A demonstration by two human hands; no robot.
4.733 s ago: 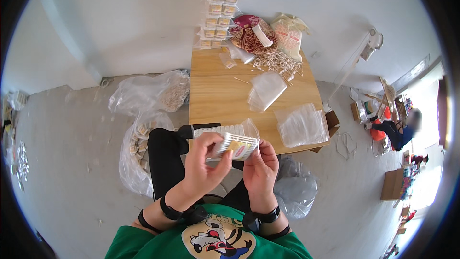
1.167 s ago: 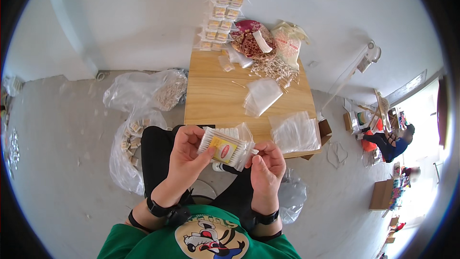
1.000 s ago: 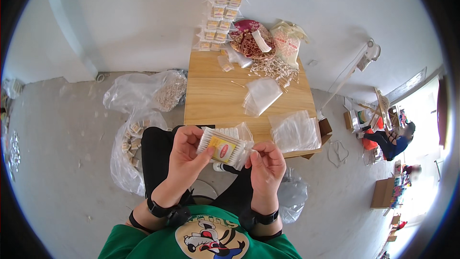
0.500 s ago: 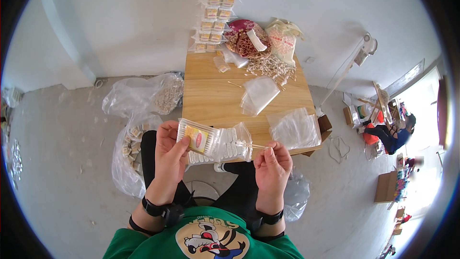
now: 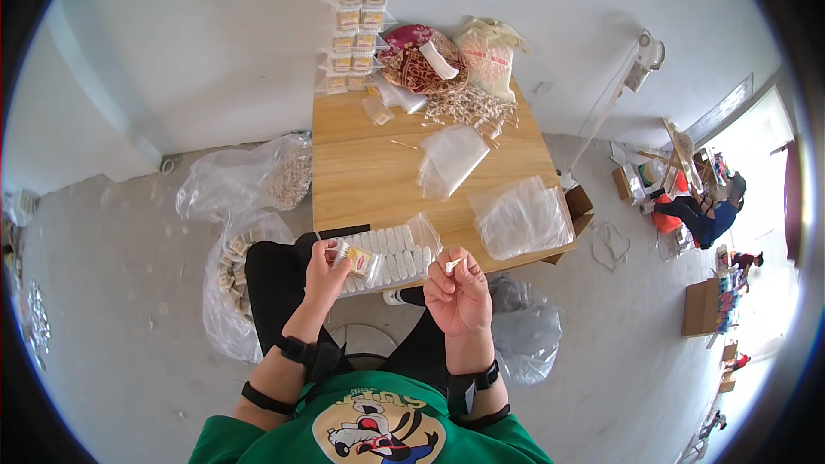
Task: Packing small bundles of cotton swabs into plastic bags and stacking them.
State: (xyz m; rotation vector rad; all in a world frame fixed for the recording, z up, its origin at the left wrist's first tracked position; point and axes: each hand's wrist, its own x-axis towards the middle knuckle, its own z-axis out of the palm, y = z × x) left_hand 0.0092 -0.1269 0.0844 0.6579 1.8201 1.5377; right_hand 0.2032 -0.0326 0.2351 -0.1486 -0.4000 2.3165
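Note:
At the table's near edge, my left hand (image 5: 322, 282) is closed on a small clear pack of cotton swabs (image 5: 359, 263) with a yellow label. To its right my right hand (image 5: 461, 299) is raised, its thumb and fingers pinched on a few loose cotton swabs (image 5: 454, 265) with white tips. Apart from the pack, they show at the fingertips. Behind the pack and between my hands lie rows of white oval pieces (image 5: 397, 251) in clear plastic. What my curled right fingers cover is hidden.
The wooden table (image 5: 361, 167) bears clear plastic bags (image 5: 522, 219), more bags (image 5: 451, 159) and a heap of loose swabs (image 5: 477, 110). Beyond it stand a cloth sack (image 5: 490, 64) and stacked swab packs (image 5: 348, 17). Floor bags (image 5: 245, 185) lie left. Far right, a person (image 5: 718, 215) sits.
My right hand has moved left and turned, so the swabs no longer point left toward the pack. My left hand has lowered the pack slightly. The whole view has shifted a little.

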